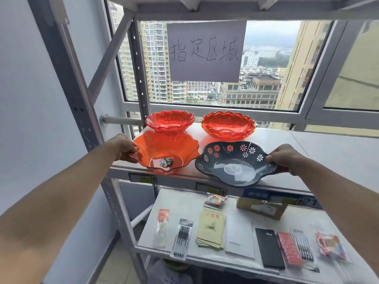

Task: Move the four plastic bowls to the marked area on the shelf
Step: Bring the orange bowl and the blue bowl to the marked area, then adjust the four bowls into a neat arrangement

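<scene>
Two red scalloped bowls stand at the back of the white shelf [307, 148], one on the left [169, 120] and one on the right [228, 125], below a grey paper sign [206, 51] with handwritten characters. My left hand [123, 147] grips the left rim of an orange wavy bowl [167, 151] at the shelf's front edge. My right hand [287, 158] pinches the right rim of a dark flowered bowl [231, 163], which overhangs the front edge.
Grey metal uprights [75, 95] frame the shelf on the left. A lower shelf [242, 261] holds pen packs, notebooks, a cardboard box and packets. A window behind shows tall buildings.
</scene>
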`<state>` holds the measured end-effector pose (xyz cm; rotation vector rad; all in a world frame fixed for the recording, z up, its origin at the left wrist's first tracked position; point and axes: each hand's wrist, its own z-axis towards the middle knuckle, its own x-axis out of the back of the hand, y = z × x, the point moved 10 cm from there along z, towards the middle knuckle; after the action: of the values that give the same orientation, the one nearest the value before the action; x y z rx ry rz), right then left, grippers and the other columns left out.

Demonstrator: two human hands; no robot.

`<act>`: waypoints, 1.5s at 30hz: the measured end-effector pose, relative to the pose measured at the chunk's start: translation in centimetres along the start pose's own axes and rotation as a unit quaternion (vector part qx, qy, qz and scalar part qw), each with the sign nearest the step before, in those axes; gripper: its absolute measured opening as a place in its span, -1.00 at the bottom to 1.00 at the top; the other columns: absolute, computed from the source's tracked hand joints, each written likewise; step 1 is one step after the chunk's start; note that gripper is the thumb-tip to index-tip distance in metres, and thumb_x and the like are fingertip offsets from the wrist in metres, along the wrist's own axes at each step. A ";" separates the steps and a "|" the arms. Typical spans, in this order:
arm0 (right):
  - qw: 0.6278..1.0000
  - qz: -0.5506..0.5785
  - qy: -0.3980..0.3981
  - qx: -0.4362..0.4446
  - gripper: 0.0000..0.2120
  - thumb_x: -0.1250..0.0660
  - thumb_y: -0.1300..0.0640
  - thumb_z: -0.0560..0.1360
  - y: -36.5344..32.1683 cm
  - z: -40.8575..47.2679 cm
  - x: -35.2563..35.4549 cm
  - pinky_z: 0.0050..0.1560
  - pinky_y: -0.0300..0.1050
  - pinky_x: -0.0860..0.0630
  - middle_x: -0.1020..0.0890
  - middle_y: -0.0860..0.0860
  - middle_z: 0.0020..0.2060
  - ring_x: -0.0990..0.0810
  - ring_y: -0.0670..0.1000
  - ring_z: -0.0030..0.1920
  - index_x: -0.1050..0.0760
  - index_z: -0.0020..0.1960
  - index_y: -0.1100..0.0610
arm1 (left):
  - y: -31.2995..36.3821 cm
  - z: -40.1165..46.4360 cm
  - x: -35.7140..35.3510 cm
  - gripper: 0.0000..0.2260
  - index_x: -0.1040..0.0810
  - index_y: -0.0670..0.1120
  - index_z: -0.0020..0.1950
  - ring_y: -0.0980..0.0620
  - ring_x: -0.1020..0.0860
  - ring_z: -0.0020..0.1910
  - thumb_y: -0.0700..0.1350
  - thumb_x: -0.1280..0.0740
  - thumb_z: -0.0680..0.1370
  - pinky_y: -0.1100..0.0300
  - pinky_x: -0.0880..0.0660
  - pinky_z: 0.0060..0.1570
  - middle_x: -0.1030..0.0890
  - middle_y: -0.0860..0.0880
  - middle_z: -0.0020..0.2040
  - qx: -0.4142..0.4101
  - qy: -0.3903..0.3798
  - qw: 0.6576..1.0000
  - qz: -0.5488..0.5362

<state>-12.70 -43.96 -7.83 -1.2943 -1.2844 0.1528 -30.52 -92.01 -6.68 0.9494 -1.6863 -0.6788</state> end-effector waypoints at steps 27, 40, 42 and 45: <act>0.981 -0.132 0.118 0.081 -0.56 -0.23 -0.10 0.58 -8.6 2.6 2.1 -0.03 -0.03 -0.46 -0.60 0.22 -0.02 -0.53 0.17 -0.07 -0.57 0.01 0.31 | 18.4 1.8 -9.0 -0.81 -0.54 -0.14 -0.18 -0.09 -0.51 -0.18 -0.03 -0.33 0.54 0.03 -0.55 -0.06 -0.56 -0.21 -0.13 -0.281 -0.036 0.951 0.124; 0.988 -0.103 0.068 0.093 -0.55 -0.34 -0.04 0.55 -10.1 14.0 1.1 -0.09 0.19 -0.66 -0.67 0.31 -0.07 -0.70 0.29 -0.10 -0.57 0.02 0.41 | 19.5 7.2 -22.9 -0.44 -0.20 -0.30 0.47 -0.23 -0.62 0.13 -0.01 -0.24 0.60 -0.08 -0.58 0.13 -0.46 -0.33 0.34 -0.125 -0.151 0.965 0.172; 0.993 -0.067 0.053 0.077 -0.63 -0.33 0.07 0.57 -9.7 14.9 0.5 -0.12 0.21 -0.66 -0.67 0.34 -0.07 -0.71 0.29 -0.11 -0.55 0.06 0.43 | 19.5 7.9 -23.2 -0.47 -0.23 -0.33 0.44 -0.23 -0.64 0.08 -0.04 -0.26 0.59 -0.07 -0.59 0.09 -0.49 -0.34 0.30 -0.120 -0.144 0.968 0.168; 0.997 -0.043 0.041 0.057 -0.75 -0.32 0.22 0.57 -9.2 16.0 0.1 -0.23 0.14 -0.68 -0.69 0.35 -0.14 -0.72 0.27 -0.19 -0.56 0.06 0.44 | 19.8 8.8 -23.3 -0.56 -0.30 -0.33 0.39 -0.23 -0.66 0.04 -0.16 -0.29 0.58 -0.06 -0.62 0.03 -0.53 -0.33 0.24 -0.122 -0.137 0.969 0.166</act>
<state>-29.72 -37.48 -4.74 -1.1357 -1.2417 0.1097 -40.64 -61.90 -5.08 0.3999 -1.8928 -0.7925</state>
